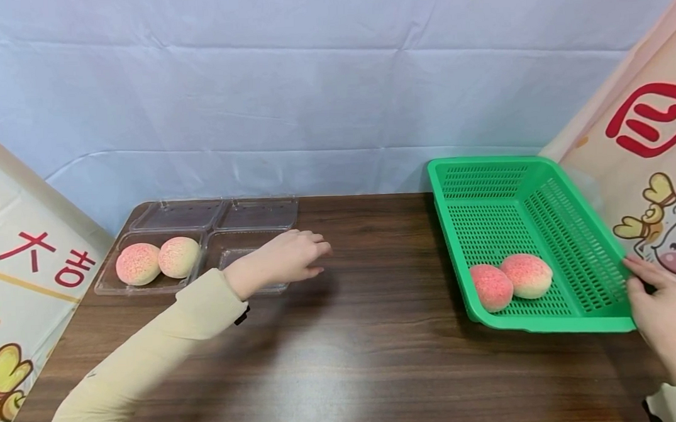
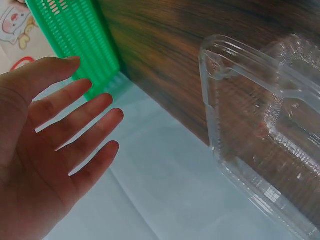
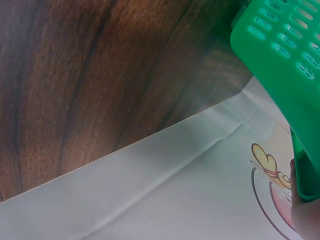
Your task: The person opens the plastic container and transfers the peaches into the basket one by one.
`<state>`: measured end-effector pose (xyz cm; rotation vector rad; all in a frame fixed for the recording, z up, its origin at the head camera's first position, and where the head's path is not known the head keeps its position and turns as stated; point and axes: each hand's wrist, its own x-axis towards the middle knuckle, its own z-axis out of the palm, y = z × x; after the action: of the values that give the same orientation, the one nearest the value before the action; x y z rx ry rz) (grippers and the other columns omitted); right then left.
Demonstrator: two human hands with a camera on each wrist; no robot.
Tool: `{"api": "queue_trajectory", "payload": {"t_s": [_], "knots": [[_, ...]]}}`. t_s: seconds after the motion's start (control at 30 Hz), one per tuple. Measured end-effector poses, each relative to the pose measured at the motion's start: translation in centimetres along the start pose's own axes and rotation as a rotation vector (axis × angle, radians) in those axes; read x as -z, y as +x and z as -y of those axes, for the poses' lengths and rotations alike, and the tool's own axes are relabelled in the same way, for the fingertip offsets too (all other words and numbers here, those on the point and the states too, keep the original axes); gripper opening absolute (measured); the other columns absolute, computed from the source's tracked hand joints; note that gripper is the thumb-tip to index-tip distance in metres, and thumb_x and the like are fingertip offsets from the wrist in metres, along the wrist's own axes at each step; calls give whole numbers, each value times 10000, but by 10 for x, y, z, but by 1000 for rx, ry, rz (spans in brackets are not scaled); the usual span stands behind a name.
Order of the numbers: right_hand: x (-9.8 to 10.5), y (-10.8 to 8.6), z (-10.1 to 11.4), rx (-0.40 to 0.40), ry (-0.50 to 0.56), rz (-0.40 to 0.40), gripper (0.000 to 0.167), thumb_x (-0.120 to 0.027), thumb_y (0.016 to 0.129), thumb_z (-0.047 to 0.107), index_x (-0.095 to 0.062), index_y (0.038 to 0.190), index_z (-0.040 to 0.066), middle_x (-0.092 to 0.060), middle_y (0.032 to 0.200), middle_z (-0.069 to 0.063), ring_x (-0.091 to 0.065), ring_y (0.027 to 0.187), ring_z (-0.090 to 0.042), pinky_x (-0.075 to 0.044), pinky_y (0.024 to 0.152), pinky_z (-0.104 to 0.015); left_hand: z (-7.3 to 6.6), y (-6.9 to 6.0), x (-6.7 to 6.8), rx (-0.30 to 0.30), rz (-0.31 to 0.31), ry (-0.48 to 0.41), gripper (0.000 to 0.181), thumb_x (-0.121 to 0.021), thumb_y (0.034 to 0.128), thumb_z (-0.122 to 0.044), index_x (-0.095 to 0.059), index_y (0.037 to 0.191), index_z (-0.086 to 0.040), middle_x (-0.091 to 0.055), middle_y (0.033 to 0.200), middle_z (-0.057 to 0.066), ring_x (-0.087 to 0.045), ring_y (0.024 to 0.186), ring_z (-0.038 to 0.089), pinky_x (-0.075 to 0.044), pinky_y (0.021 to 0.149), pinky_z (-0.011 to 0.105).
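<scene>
My left hand (image 1: 286, 257) hovers over the right part of a clear plastic container (image 1: 215, 241), palm down, with its fingers apart and holding nothing; the left wrist view shows the spread fingers beside the container (image 2: 215, 100). Two pink and cream peaches, one of them at the far left (image 1: 138, 264), lie in the container's left compartment. My right hand (image 1: 668, 316) grips the right rim of a green basket (image 1: 552, 324) near its front corner. Two more peaches touch each other in the basket's front left part, the rounder one (image 1: 492, 287) against the side. In the right wrist view the basket (image 3: 285, 75) looks tilted.
The brown wooden table (image 1: 373, 360) extends between the container and the basket. A pale cloth (image 1: 333, 98) hangs behind it. Printed sheets with red characters and cartoon figures stand at the left (image 1: 35, 274) and right (image 1: 642, 179).
</scene>
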<state>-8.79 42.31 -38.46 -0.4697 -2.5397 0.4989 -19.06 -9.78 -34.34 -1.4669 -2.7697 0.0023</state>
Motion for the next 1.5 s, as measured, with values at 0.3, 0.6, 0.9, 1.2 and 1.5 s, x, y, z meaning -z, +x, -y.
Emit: {"api": "queue_trajectory", "payload": {"t_s": [0.3, 0.6, 0.9, 1.2, 1.5], "knots": [[-1, 0, -1, 24, 10, 11, 350, -406, 876, 31, -566, 1164, -86, -503, 1241, -237, -189, 422, 171, -56, 1069, -389, 8, -11, 1, 58, -4, -23, 255, -664, 815, -230, -629, 1043, -121, -618, 989, 19, -590, 944, 210, -457, 803, 411], [-2, -2, 0, 27, 12, -8, 346, -395, 885, 45, -579, 1152, -78, -516, 1233, -221, -463, 1178, -123, 84, 1077, -358, 14, -19, 3, 74, -12, -38, 268, -670, 811, -216, -634, 1044, -90, -622, 981, 32, -599, 913, 205, -450, 857, 375], [-1, -2, 1, 24, 0, 3, 350, -383, 887, 36, -572, 1155, -85, -509, 1238, -227, -451, 1165, -411, 109, 1071, -368, 20, -28, 4, 75, -54, -46, 256, -685, 798, -206, -641, 1020, -86, -620, 944, 36, -606, 871, 204, -473, 799, 372], [-1, -2, 0, 39, 4, -20, 340, -400, 876, 37, -592, 1130, -82, -527, 1213, -226, -533, 1115, -283, 70, 1080, -373, 25, -37, 2, 105, -61, -57, 239, -690, 792, -196, -638, 988, -70, -606, 925, 52, -609, 750, 204, -493, 688, 364], [-1, -3, -2, 52, 15, -9, 338, -407, 872, 36, -587, 1128, -91, -521, 1211, -244, -347, 785, 275, 76, 1077, -387, 32, -47, 0, 142, -68, -78, 206, -682, 776, -169, -638, 957, -83, -620, 928, 53, -609, 735, 207, -489, 664, 372]]}}
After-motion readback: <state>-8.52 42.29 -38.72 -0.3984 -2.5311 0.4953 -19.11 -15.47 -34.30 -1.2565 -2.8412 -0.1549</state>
